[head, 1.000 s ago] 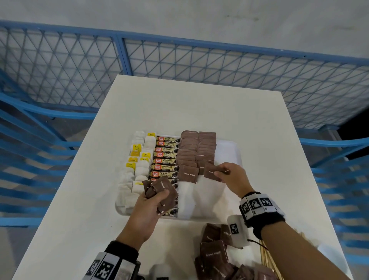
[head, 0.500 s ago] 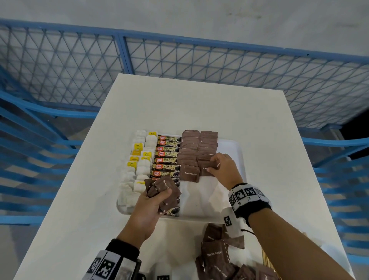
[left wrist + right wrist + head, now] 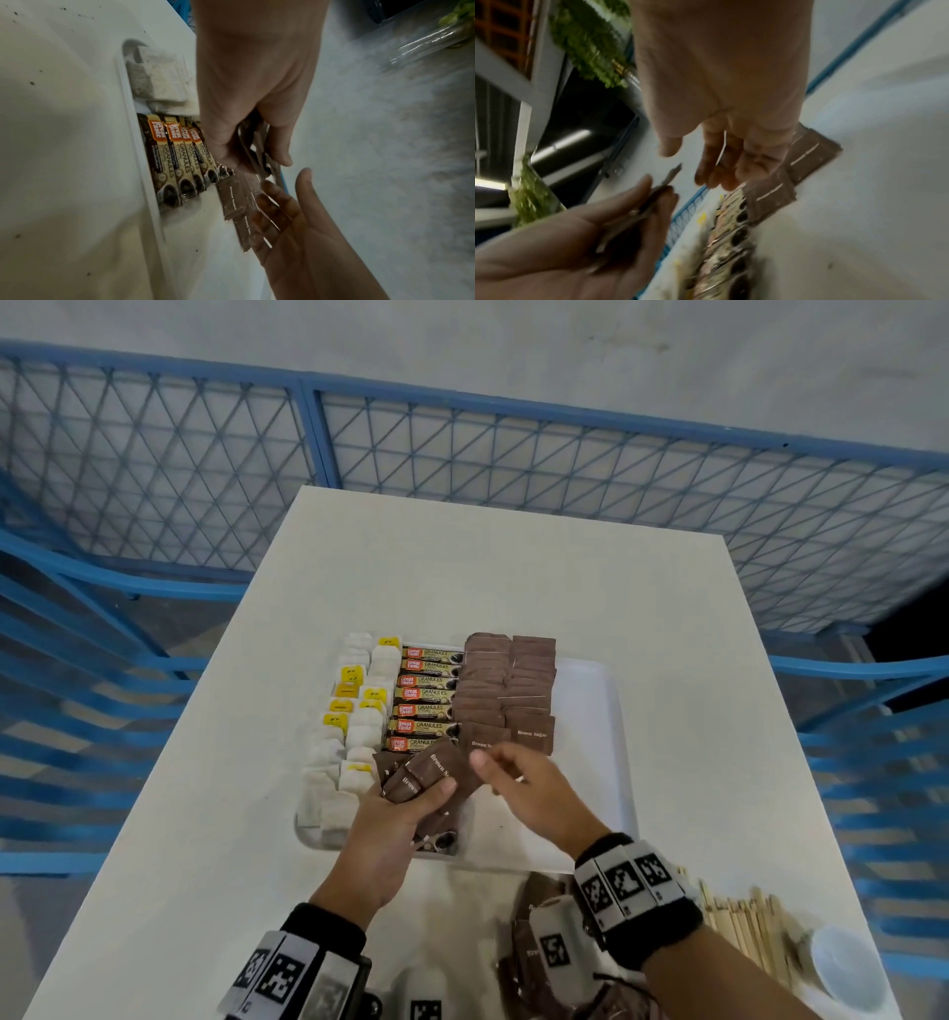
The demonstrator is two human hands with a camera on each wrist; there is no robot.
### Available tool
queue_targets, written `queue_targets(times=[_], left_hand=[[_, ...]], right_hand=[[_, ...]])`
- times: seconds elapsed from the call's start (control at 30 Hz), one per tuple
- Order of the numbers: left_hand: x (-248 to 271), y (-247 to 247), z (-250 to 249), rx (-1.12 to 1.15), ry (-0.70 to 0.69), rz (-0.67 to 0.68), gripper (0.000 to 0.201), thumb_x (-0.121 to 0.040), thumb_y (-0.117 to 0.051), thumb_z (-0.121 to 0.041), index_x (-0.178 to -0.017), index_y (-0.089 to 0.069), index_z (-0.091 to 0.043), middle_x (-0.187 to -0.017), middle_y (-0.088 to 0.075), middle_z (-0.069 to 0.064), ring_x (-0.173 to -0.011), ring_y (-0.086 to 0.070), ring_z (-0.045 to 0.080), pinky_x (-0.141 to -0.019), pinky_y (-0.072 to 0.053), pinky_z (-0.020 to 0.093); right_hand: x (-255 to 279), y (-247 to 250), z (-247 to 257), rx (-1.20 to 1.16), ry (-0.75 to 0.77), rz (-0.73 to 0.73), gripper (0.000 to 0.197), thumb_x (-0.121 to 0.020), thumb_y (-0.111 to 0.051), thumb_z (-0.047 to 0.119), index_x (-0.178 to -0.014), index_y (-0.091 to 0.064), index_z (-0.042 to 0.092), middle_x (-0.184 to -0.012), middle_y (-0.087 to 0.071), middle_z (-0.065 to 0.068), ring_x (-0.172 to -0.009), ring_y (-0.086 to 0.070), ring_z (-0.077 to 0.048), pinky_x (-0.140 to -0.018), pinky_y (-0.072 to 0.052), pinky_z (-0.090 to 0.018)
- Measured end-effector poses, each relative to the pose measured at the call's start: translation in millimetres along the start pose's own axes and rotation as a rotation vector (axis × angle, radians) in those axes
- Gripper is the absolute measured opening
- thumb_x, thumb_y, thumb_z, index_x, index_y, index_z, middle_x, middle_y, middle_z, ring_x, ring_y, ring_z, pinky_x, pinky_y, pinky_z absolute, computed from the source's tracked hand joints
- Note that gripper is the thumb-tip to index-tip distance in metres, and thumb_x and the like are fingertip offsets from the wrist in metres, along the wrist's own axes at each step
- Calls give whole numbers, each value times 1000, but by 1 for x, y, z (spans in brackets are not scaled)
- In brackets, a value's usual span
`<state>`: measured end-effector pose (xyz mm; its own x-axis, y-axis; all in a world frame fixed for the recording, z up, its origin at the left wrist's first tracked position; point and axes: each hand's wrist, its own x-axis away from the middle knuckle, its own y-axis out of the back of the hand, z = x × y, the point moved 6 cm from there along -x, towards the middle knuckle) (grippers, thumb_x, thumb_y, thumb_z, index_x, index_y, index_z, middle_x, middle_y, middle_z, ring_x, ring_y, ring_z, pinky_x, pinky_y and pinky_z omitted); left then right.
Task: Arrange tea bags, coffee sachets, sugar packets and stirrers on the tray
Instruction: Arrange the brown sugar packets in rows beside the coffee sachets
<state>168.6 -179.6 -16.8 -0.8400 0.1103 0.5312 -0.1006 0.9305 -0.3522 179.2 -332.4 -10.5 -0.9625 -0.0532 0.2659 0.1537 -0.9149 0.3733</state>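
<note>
Left hand (image 3: 395,819) grips a fan of brown sugar packets (image 3: 426,775) at frame centre; right hand (image 3: 529,788), fingers relaxed and empty, reaches in; light, slippery packets, best pinched by an edge

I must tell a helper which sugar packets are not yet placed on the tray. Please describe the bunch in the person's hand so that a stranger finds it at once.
Find the white tray on the table, with rows of tea bags, coffee sachets and sugar packets. Over its near edge the left hand holds a fanned bunch of brown sugar packets. Unlike the flat overlapping rows beyond it, this bunch is lifted and splayed at angles.
</note>
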Motion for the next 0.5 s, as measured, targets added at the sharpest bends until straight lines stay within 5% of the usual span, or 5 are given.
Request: queue_targets(times=[0.13,0.37,0.5], left_hand=[[2,0,-1,4,-4,10,20,-82,-62,0,-99,-65,-11,-79,-74,1,-71,-71,11,-54,-54,21],[2,8,5,65,68,-21,16,-90,-53,1,-96,-63,-8,-76,-72,5,-68,-70,13,-61,-56,27],[4,12,4,77,83,-19,21,-89,-45,9,-90,-62,-4,-80,-66,10,-72,-66,17,-59,-56,26]], right_hand=[[10,-17,3,-207,-45,108,10,-84,-66,27,-80,-59,22,-73,-59,8,-65,-50,-4,-61,-41,-15],[7,-6,-11,-482,-160,15,7,-89,-57,5,-95,-53,3,-82,-67,-7,-67,-64,-12,-61,-51,-21],[-1,18,-26,-268,-156,-127,6,-88,-59,6,-91,-57,11,-78,-67,-6,-66,-58,-14,-59,-47,-19]])
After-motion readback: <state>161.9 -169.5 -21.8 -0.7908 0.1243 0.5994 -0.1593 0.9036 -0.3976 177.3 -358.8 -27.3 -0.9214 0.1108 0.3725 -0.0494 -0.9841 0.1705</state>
